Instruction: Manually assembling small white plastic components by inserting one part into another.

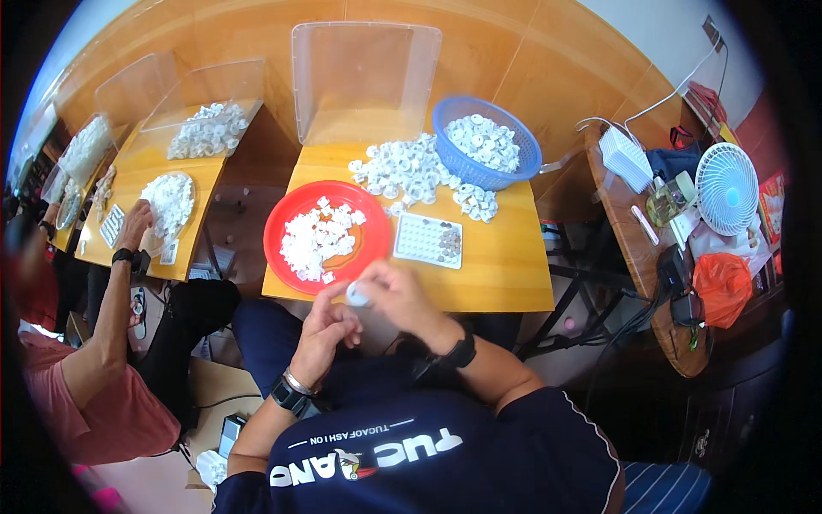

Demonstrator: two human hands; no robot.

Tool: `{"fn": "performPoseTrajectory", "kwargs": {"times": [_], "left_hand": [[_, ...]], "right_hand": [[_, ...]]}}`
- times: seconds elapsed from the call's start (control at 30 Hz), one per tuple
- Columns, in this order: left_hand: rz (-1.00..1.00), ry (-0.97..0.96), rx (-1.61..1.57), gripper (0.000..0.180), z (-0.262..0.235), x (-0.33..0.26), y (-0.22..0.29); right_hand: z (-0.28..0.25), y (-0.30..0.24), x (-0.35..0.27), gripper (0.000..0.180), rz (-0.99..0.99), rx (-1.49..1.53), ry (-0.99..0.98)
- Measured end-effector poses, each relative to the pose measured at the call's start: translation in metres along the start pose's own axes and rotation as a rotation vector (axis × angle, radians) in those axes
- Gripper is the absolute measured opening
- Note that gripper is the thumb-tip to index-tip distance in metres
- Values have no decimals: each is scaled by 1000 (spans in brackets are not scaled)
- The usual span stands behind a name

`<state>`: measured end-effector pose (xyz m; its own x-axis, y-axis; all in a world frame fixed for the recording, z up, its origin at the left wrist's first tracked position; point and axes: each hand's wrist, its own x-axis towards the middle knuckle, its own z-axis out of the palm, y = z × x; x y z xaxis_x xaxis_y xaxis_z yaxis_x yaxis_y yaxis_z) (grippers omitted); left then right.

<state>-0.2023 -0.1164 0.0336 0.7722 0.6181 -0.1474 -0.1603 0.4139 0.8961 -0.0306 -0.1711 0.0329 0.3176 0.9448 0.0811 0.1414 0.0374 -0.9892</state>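
Note:
Just off the near edge of the table, my right hand (401, 298) pinches a small round white plastic piece (357, 295), slightly blurred. My left hand (324, 338) meets it there, its index finger stretched up against the piece and its other fingers loosely bent. Beyond my left hand lies a red round tray (276, 257) heaped with small white plastic parts (312, 242). To its right is a white tray with rows of round hollows (409, 249), some holding small grey discs (449, 240). A pile of round white pieces (402, 171) spreads behind both trays.
A blue basket (488, 178) of white pieces stands at the table's back right, before a clear plastic bin (366, 86). On the left, a co-worker's hand (137, 224) works at another table. A side table at right bears a fan (726, 188) and an orange bag (721, 287).

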Motion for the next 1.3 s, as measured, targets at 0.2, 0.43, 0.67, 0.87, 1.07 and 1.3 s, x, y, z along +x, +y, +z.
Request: {"fn": "performPoseTrajectory", "kwargs": {"times": [0.2, 0.43, 0.67, 0.87, 1.07, 1.3], "left_hand": [[22, 111, -25, 43, -23, -3, -6], [-23, 71, -77, 25, -23, -6, -6], [-24, 96, -84, 24, -28, -3, -9], [-62, 108, -66, 24, -29, -1, -6], [-57, 121, -72, 23, -31, -1, -4], [-51, 143, -79, 24, -35, -2, -8]], "right_hand": [[-135, -18, 75, 12, -35, -21, 526], [-203, -24, 128, 21, -180, -286, 696], [-161, 9, 145, 18, -85, -702, 374], [-145, 19, 192, 17, -25, -955, 266], [-152, 53, 232, 16, -59, -1192, 330], [-139, 56, 220, 11, -84, -1256, 268]]}}
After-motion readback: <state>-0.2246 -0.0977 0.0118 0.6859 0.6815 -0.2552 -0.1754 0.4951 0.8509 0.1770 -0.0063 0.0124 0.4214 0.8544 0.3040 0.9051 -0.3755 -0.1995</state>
